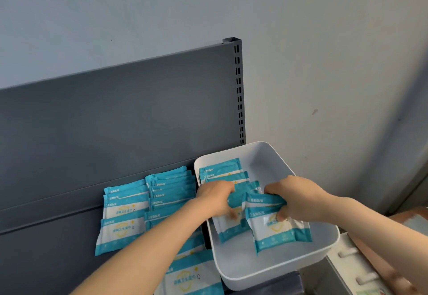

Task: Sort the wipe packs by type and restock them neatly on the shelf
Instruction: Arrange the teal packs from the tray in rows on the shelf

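Both hands are down in the white bin (264, 155), which sits at the right end of the dark shelf (58, 236). The left hand (216, 198) has its fingers curled round a few blue and white wipe packs (231, 227). The right hand (295, 198) is curled round another bunch (275, 229), with the thumb pressed on the front one. More packs (220, 167) lean at the back of the bin. Packs already put out (125, 211) lie in rows on the shelf, just to the left of the bin. I think each hand has too many at once. The packs look smooth, so one could slip out and drop. The left arm reaches over the rows, so it could bump them and make them messy. The bin looks close to the shelf's edge, so a hard pull might tip it. All the packs look alike to me, so two kinds could easily get mixed up.
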